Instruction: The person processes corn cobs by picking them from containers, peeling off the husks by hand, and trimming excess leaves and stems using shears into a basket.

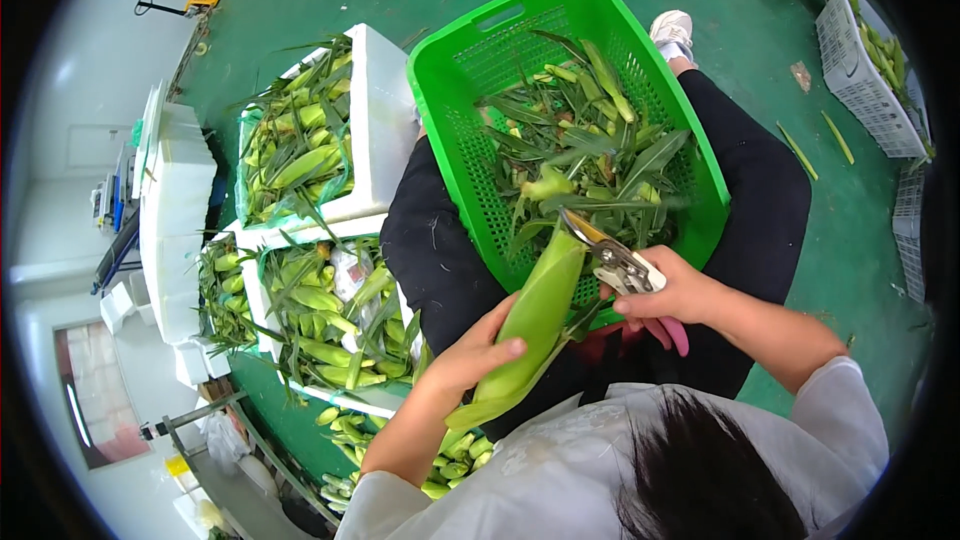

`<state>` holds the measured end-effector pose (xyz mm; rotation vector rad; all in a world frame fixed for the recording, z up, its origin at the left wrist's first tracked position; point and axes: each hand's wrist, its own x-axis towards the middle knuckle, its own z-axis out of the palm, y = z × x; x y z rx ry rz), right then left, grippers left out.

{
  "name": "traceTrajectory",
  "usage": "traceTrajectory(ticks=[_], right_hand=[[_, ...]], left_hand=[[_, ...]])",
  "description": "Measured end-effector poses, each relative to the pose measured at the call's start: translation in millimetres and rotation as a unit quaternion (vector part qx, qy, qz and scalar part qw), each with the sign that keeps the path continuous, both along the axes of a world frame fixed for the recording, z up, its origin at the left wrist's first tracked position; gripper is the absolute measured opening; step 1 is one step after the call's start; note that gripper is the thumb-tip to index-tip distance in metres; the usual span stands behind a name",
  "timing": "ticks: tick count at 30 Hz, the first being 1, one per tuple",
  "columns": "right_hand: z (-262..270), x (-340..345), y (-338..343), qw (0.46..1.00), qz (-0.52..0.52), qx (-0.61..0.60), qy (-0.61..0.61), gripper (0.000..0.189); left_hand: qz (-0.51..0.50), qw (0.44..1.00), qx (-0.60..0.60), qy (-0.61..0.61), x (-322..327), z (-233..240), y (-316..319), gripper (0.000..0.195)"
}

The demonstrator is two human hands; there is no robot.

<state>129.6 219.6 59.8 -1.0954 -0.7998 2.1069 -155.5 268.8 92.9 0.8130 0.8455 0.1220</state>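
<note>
My left hand (484,345) grips a green-husked ear of corn (529,322), held at a slant with one end up toward the basket. In my right hand (667,292) are pruning shears (619,259) with pink showing on a handle; their blades are at the upper end of the ear. Right beyond the blades, a pale green cut piece (547,184) looks blurred above the leaves. Between my legs stands a green plastic basket (712,172), holding cut husk leaves and stalk ends (592,142).
White foam boxes (382,82) full of unhusked corn (307,165) stand at the left. More ears (457,457) lie below them, beside my left arm. White plastic crates (862,82) line the right side. Loose leaves (836,136) lie on the green floor. A metal-framed cart (247,457) is at lower left.
</note>
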Motion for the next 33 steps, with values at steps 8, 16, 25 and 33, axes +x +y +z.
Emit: traceTrajectory(ticks=[8,16,25,33], right_hand=[[24.0,-3.8,-45.7,0.989,-0.087,0.035,0.110,0.066],[37.8,8.3,-9.5,0.958,0.026,0.254,-0.131,0.074],[45.1,-11.2,-39.6,0.938,-0.247,-0.014,0.243,0.050],[20.2,-40.4,-40.8,0.991,-0.097,-0.050,0.084,0.070]], left_hand=[[0.048,0.987,0.151,-0.023,15.3,-4.7,18.1,0.079],[-0.170,0.983,0.003,-0.074,30.3,-5.6,40.0,0.076],[0.052,0.989,0.116,-0.080,40.8,6.0,55.9,0.079],[0.468,0.809,0.337,-0.112,91.7,12.4,62.9,0.055]])
